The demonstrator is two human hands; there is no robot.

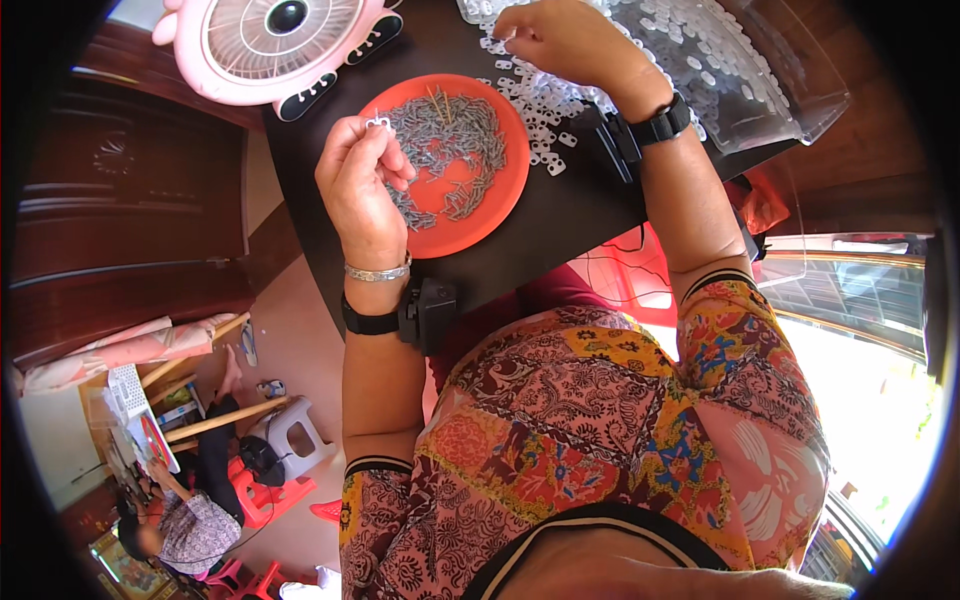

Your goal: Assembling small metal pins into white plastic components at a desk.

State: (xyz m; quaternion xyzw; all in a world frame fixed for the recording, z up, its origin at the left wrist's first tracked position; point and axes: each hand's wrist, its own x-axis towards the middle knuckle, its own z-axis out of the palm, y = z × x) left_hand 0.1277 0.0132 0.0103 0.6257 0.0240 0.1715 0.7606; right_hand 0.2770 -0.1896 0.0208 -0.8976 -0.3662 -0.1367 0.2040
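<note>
Between thumb and fingertips my left hand (362, 185) pinches a small white plastic piece (379, 122) with holes in it. That hand is raised over the left side of a round red plate (445, 240). Many small grey screws or plugs (478, 130) lie spread on the plate, with a few thin yellowish sticks among them. My right hand (580, 45) hovers at the far side, over a heap of similar white plastic pieces (545, 105). Its fingers are curled together, and whatever may be in them is hidden.
A pink fan (285, 40) stands at the table's far left. A clear plastic bin (740, 85) with more white pieces lies tipped at the far right. The dark tabletop (310, 190) ends near my body. Another person (200, 530) sits at a separate table, lower left.
</note>
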